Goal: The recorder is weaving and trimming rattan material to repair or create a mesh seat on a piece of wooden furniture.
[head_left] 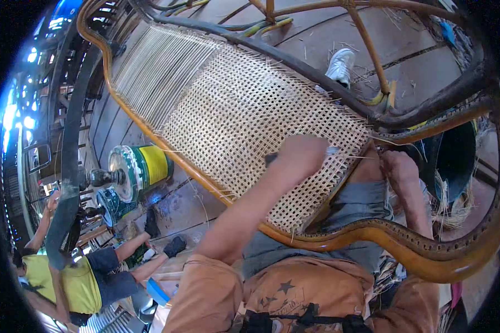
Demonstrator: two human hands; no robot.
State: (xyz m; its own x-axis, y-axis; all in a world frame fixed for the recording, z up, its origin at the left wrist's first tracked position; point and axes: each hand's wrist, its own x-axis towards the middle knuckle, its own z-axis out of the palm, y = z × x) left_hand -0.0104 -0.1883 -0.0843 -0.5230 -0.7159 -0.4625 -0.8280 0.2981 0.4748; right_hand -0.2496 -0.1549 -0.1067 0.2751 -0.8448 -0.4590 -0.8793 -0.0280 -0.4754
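Note:
A woven cane panel (222, 111) in an open lattice pattern is stretched across a long curved rattan frame (194, 175). Over the panel's near right part, my left hand (303, 157) is closed in a fist around a tool (332, 150). Its dark end sticks out on one side and a short metal tip on the other; its exact kind is hidden. At the panel's right end, beside the frame's edge, my right hand (400, 166) has its fingers curled. Loose cane ends stick out there, and what the fingers hold is hidden.
Toward the far left, the panel has only parallel cane strands (161, 64). A green and yellow bucket (150, 169) stands left of the frame, a dark bin (455, 158) at right. A person in a yellow shirt (61, 283) sits lower left. A white shoe (340, 65) shows beyond the frame.

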